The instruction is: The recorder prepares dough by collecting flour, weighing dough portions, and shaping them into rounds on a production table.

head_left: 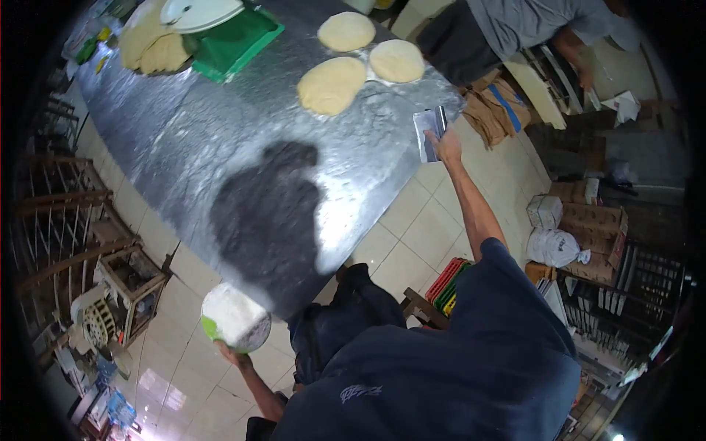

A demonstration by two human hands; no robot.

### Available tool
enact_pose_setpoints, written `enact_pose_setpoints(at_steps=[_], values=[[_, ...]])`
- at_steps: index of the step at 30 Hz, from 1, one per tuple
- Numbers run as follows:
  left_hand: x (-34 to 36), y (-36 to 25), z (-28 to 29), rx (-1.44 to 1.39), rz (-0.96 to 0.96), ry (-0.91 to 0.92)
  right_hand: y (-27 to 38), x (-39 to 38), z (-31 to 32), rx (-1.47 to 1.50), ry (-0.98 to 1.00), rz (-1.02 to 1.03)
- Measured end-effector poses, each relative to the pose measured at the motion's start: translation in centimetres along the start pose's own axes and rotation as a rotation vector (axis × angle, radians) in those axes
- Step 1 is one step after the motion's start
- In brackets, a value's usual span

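Note:
By the table's near left edge, my left hand (234, 355) is closed on the rim of a bowl (209, 328) with a green side. White flour (234, 310) fills much of it. Out to the right, my right hand (445, 145) grips a flat metal dough scraper (426, 132) at the table's right edge. Three rounded pieces of pale dough, a far one (346, 31), a right one (397, 61) and a larger near one (331, 86), lie apart from my hands on the flour-dusted metal table (184, 140).
A green scale (239, 48) with a white pan stands at the far left, beside a big dough mass (151, 44). Another person (507, 37) is at the far right. Wooden racks (62, 220) flank the left; cardboard boxes (596, 235) and stacked coloured trays (448, 285) sit at right.

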State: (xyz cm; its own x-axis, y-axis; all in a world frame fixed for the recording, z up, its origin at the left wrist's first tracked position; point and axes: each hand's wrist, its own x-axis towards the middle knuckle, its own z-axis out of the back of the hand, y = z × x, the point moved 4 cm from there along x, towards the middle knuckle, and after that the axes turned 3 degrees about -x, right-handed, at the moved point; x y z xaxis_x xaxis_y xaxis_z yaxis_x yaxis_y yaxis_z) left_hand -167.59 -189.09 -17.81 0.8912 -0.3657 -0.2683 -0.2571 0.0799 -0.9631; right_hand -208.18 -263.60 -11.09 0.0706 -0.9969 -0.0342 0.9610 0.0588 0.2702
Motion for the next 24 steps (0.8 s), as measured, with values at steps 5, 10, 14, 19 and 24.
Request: enact_pose_setpoints(at_steps=[5,10,14,19,24], values=[[2.8,0.8,-0.7,0.022,-0.155,0.072,10.6,-6.2,-2.0,0.056,0.074,0.179],[7.7,1.7,0.3,-0.145,0.149,-0.144,25.9,-15.4,-7.1,0.135,0.126,0.39],[12.2,-1.4,-0.9,0.281,-0.141,0.061,38.2,-31.3,-10.9,0.191,0.306,0.426],[16.7,-2.4,-0.9,-0.06,0.03,0.099,41.9,-40.8,-14.0,0.321,0.527,0.327],[19.1,-2.5,-0.7,0.034,0.126,0.087,28.7,-31.3,-6.9,0.039,-0.075,-0.072]])
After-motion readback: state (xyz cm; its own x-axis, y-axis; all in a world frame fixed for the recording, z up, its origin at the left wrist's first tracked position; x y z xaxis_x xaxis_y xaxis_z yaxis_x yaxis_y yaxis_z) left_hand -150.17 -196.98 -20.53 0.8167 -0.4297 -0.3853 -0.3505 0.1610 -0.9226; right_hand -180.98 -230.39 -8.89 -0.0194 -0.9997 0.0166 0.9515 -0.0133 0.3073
